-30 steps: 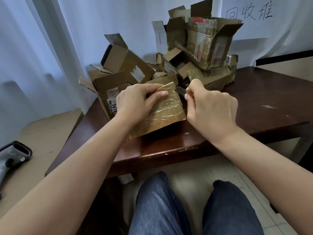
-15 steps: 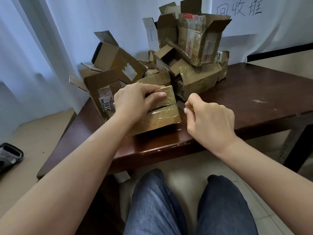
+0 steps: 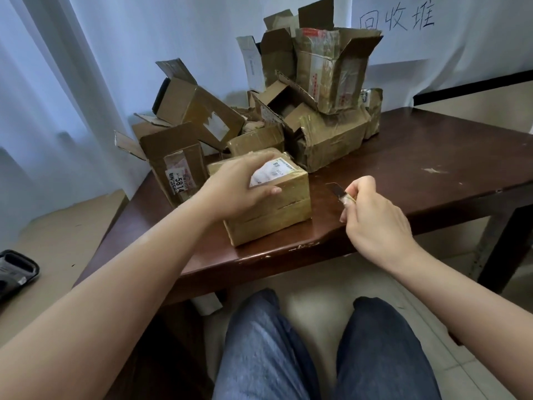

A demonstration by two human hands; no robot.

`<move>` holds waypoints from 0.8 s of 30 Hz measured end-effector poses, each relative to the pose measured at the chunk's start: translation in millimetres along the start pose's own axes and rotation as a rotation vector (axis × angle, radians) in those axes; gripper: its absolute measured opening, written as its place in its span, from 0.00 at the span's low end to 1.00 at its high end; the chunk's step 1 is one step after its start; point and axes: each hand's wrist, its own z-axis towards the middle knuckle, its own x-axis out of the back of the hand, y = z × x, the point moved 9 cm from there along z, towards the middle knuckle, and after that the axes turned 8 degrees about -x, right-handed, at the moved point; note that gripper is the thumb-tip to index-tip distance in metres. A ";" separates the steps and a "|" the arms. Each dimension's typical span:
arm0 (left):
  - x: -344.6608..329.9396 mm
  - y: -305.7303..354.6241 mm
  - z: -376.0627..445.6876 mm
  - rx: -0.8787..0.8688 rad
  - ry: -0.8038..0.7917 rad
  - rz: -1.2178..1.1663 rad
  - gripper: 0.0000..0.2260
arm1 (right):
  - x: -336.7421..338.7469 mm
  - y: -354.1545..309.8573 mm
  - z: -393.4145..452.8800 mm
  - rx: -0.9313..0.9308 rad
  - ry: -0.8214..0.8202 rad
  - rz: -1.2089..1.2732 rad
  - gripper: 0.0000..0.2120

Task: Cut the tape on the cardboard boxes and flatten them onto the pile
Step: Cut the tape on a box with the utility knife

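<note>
Dark wood table (image 3: 432,157), taped box (image 3: 277,215), box pile (image 3: 288,111)

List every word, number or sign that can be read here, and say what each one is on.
"回收堆": handwritten on the white sheet on the wall behind the pile.
"5814": large digits on the label of the open box at left; the small print around it is unreadable.
Shipping label on the taped box under the left hand: too blurred to read.
Red print on the tall box: unreadable.

Soft, even daylight, faint shadows, slight motion blur, and wide-angle bending at the edges
</note>
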 end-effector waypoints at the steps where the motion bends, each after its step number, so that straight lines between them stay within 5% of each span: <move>1: 2.3 -4.8 -3.3 -0.016 0.004 -0.008 0.32 | -3.4 -1.2 -0.2 0.001 -0.019 0.045 0.05; 11: -18.4 -3.2 -21.0 -0.155 0.041 0.431 0.34 | -13.1 -38.6 3.6 0.160 0.035 0.060 0.19; 18: -19.1 -1.7 -20.2 -0.234 0.096 0.504 0.27 | -24.0 -64.3 16.7 0.298 0.108 -0.180 0.35; 24: -1.4 0.0 -30.2 -0.371 0.157 0.412 0.26 | -29.9 -74.7 12.8 0.460 0.137 -0.142 0.35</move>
